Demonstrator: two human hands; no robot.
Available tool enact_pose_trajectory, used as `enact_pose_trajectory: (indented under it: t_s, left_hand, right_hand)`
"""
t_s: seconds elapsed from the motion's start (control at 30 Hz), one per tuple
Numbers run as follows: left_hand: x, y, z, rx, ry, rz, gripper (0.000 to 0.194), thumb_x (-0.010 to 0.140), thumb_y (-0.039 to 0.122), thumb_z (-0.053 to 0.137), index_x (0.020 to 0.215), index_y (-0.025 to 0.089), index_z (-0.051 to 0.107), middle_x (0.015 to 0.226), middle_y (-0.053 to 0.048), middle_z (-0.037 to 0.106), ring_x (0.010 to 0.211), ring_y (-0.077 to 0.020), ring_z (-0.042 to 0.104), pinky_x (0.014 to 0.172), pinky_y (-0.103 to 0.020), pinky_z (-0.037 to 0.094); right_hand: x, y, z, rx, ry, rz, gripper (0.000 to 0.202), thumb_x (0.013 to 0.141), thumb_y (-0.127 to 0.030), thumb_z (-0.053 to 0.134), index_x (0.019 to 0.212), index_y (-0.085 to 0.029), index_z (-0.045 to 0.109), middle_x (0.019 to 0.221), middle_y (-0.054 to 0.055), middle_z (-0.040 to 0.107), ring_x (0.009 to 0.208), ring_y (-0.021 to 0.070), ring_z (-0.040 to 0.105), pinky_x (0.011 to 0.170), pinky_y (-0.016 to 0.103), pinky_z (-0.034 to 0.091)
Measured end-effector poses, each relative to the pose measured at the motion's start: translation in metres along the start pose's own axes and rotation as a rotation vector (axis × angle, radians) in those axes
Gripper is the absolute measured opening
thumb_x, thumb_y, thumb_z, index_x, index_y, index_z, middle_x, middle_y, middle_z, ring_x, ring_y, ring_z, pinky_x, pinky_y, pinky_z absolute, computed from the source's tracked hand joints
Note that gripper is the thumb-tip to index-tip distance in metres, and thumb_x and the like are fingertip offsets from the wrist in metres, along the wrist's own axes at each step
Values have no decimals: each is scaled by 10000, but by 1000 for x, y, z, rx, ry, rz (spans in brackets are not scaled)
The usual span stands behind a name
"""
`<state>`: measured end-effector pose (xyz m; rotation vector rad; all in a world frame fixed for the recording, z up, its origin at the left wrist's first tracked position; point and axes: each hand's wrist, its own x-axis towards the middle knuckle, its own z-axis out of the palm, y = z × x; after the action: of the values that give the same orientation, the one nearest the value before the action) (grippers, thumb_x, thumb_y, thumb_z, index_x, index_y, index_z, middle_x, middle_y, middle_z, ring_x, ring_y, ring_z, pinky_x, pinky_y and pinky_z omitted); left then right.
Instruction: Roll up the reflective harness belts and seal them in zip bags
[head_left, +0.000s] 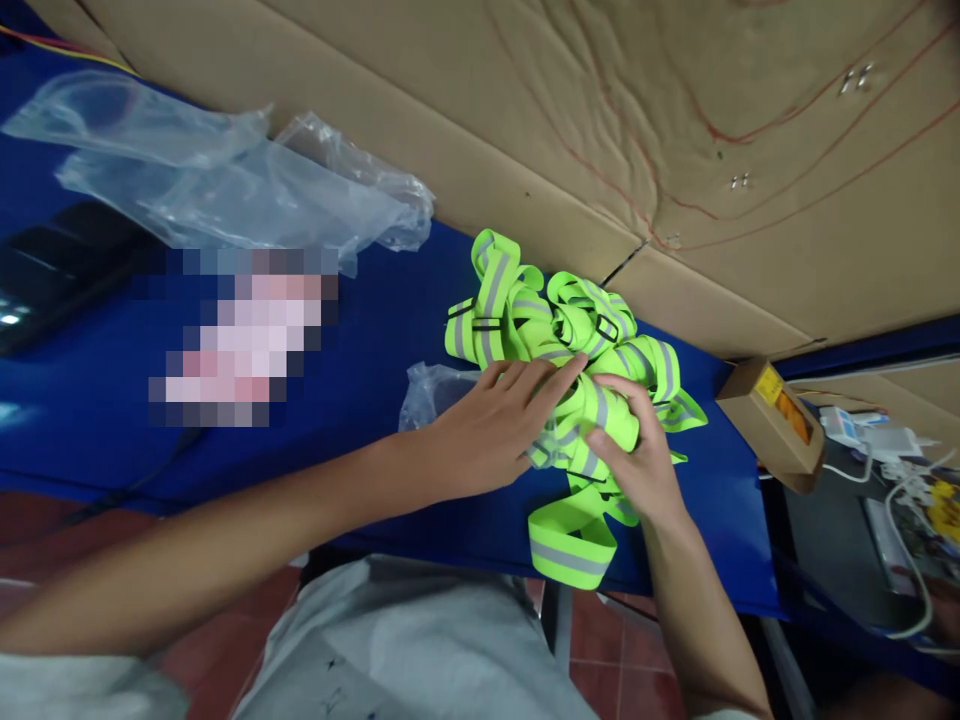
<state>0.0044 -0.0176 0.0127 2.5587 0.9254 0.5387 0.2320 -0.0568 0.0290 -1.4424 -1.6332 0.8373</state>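
A heap of fluorescent yellow-green reflective straps (491,285) with grey stripes and black buckles lies on the blue table. My right hand (637,450) is closed round a folded bundle of these straps (611,415), thumb in front and fingers behind. My left hand (502,415) reaches over from the left, its fingertips touching the same bundle. A clear plastic bag (435,392) runs under the left hand and shows again below its palm, so the hand appears to grip it; the thumb is hidden. One strap loop (574,545) hangs toward the table's front edge.
More clear plastic bags (247,190) lie at the back left, near a black device (60,260). A pixelated patch covers something left of centre. Cardboard (465,120) lines the back. At right are a small cardboard box (772,420) and white cables (904,500).
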Motion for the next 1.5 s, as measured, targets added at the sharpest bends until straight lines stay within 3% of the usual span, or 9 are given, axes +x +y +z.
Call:
enact_pose_trajectory:
  t_s: [0.13, 0.27, 0.43, 0.73, 0.87, 1.03, 1.17, 1.33, 1.5]
  left_hand:
    - [-3, -1, 1, -58, -26, 42, 1134, 779, 84, 557, 1681, 235, -112, 1595, -176, 423, 1472, -349, 440, 1180, -495, 367]
    - [-3, -5, -1, -93, -41, 19, 1135, 794, 104, 572, 1686, 241, -115, 1604, -163, 412, 1464, -343, 438, 1195, -491, 357]
    - [-1, -8, 3, -130, -74, 56, 1109, 819, 89, 574, 1682, 218, -109, 1562, -185, 441, 1449, -341, 457, 1180, -489, 381]
    - [-2, -7, 1, -252, -96, 92, 1168, 791, 82, 631, 1681, 267, -103, 1573, -166, 461, 1472, -323, 465, 1207, -495, 397]
    - [-1, -10, 3, -348, -83, 107, 1179, 792, 79, 656, 1683, 277, -90, 1643, -183, 403, 1527, -312, 432, 1214, -480, 419]
    - [-1, -3, 5, -197, 23, -82, 953, 795, 173, 749, 1600, 207, 242, 1520, -180, 538, 1426, -351, 540, 1146, -500, 477]
    - [-2, 3, 3, -187, -120, -36, 519, 845, 165, 705, 1323, 146, 504, 1309, -160, 659, 1231, -320, 652, 1048, -448, 514]
    - [-2, 4, 10, -222, -146, -6, 742, 747, 350, 873, 1335, 131, 476, 1344, -174, 637, 1249, -353, 635, 1026, -459, 504]
    - [4, 4, 10, -148, -96, -36, 568, 818, 377, 856, 1229, 138, 545, 1192, -125, 698, 1152, -327, 685, 983, -419, 492]
  right_hand:
    - [0, 0, 7, -48, 44, 5, 189, 916, -392, 799, 1065, -287, 748, 1021, -15, 768, 928, 188, 713, 834, 298, 569]
    - [1, 4, 7, -51, 70, -20, 153, 900, -356, 816, 935, -255, 707, 963, -11, 771, 872, 182, 720, 773, 289, 572]
    - [-1, 3, 11, -99, -32, -125, 112, 914, -281, 785, 963, -244, 691, 1006, 1, 779, 943, 181, 744, 872, 304, 590]
    - [-3, 1, 17, -77, -107, -203, 52, 1001, -289, 692, 1003, -237, 699, 1019, 23, 794, 952, 180, 760, 849, 305, 603]
    - [-6, 3, 19, -215, -64, -225, 83, 977, -269, 715, 1058, -252, 713, 1020, 12, 796, 924, 176, 762, 845, 305, 610]
    - [-11, 4, 17, -279, 188, -189, 360, 868, -351, 836, 1180, -254, 684, 1019, 27, 778, 855, 196, 747, 762, 326, 624]
    - [-13, 1, 20, -312, 149, -306, 173, 895, -271, 795, 1051, -271, 720, 963, 20, 786, 831, 196, 753, 762, 335, 630]
    - [-12, -1, 27, -385, 196, -417, 103, 902, -246, 772, 998, -281, 760, 994, 56, 754, 900, 228, 739, 829, 400, 625]
    - [-15, 2, 24, -327, 66, -383, 200, 1030, -282, 573, 1081, -277, 766, 990, 61, 771, 905, 228, 743, 818, 390, 616]
